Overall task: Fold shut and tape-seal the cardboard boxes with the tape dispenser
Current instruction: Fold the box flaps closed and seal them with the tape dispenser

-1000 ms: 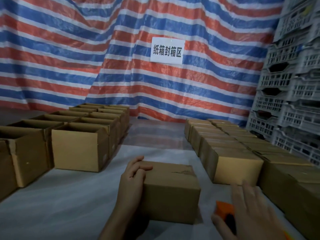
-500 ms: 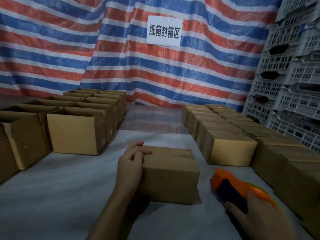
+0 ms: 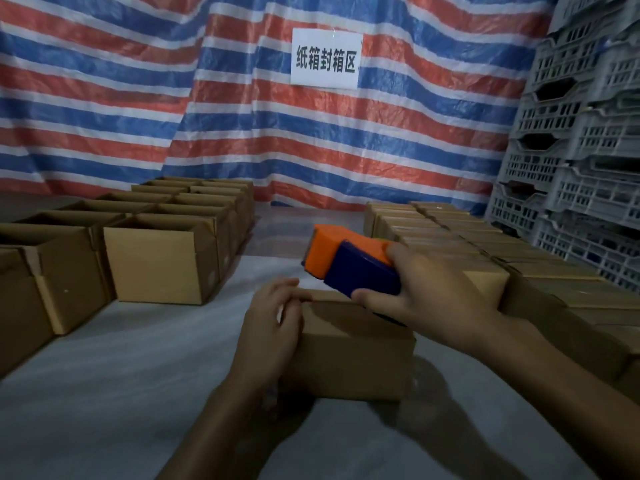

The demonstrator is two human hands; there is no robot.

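Gripping box (image 3: 353, 355) left top edge, left hand (image 3: 270, 327); clutching tape dispenser (image 3: 349, 261) over box top, right hand (image 3: 433, 292); sheet (image 3: 104, 393) gap to open cartons (image 3: 159, 265) left.

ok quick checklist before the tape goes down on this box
1. Flaps of the box folded shut: ok, the top lies flat.
2. Box steadied: ok, the left hand holds its left end, fingers over the top edge.
3. Tape dispenser in grip: ok, the right hand is wrapped round it.
4. Dispenser set on the box top: not ok, it hangs tilted above the far edge.
5. Tape end ready: cannot tell, the underside is hidden.
6. Left fingers clear of the tape line: cannot tell, the seam is not visible.
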